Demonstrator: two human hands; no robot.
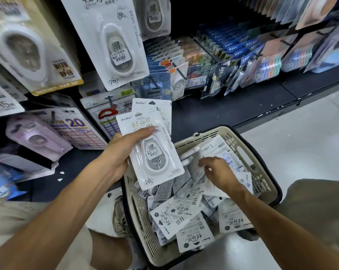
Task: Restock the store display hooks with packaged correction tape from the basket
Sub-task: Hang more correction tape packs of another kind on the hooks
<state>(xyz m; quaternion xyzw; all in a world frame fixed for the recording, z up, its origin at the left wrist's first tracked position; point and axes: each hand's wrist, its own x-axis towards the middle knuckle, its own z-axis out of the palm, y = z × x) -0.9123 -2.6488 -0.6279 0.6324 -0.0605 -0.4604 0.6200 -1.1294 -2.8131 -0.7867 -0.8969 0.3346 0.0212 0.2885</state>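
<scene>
The left hand (118,152) grips a small stack of packs (151,145); the right hand (217,170) pinches another in the basket (266,184). Adding more could make the stack slip and spill

The left hand (122,152) covers the left edge of the front pack (153,152), which hides most of the pack behind (157,109). The right hand's (219,172) fingertips are buried among packs in the basket (262,182), their grip unclear. The basket's near rim lies behind both forearms. Hanging packs at the top left (22,47) are blurred and cut off.
</scene>
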